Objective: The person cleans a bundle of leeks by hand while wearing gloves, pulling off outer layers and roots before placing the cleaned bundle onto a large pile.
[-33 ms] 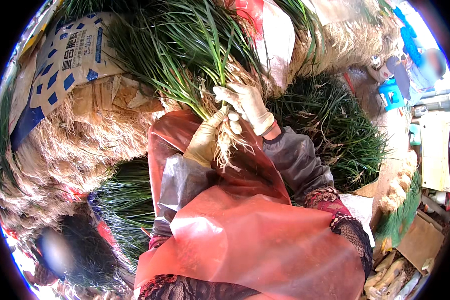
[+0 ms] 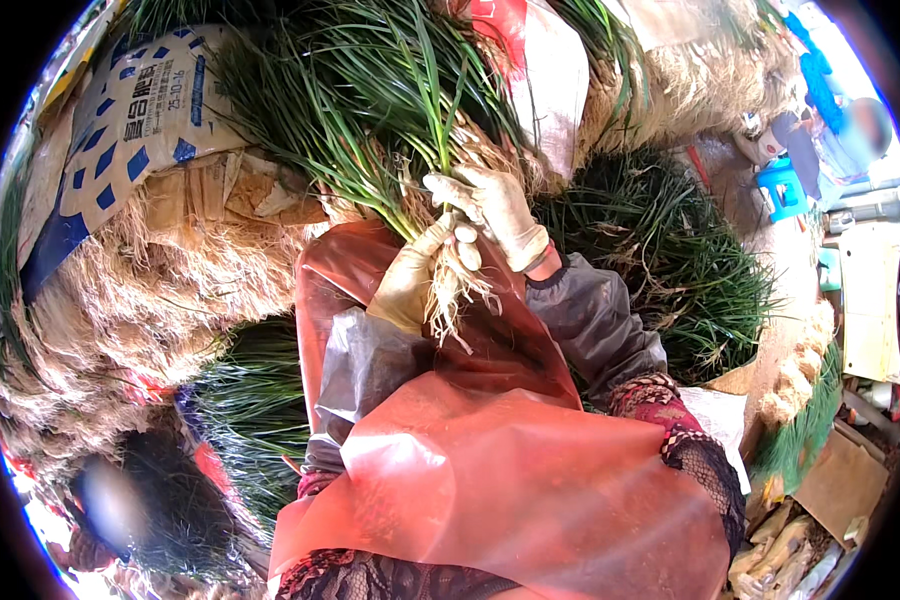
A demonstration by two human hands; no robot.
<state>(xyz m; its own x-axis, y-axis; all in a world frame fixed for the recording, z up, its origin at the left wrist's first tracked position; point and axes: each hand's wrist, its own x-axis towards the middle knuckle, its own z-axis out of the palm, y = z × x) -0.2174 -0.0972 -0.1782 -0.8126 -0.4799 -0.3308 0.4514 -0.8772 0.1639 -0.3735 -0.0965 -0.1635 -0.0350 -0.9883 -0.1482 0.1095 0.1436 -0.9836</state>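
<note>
My gloved left hand [image 2: 413, 272] is closed around the lower stems of a small bunch of grassy plants [image 2: 436, 135]. Long green leaves fan upward from it, and pale stringy roots [image 2: 452, 297] dangle below the glove. Right beside it, my gloved right hand [image 2: 502, 213] grips the same stems slightly higher, its fingers bent around them. Both gloves are cream-coloured and nearly touch. Behind the hands lies a thick pile of similar green plants [image 2: 340, 90] with pale root ends. Under them an orange-red apron [image 2: 510, 450] covers my lap.
A white sack with blue diamonds [image 2: 140, 110] covers stacked plants with tan roots [image 2: 160, 290] at left. More loose green plants [image 2: 680, 260] are heaped at right. A blue stool [image 2: 785, 188] and a person [image 2: 850, 140] are at the far right. Cardboard [image 2: 843, 480] lies lower right.
My right hand's fingers have shifted slightly left on the stems. The dangling roots have swung a little; the rest looks the same.
</note>
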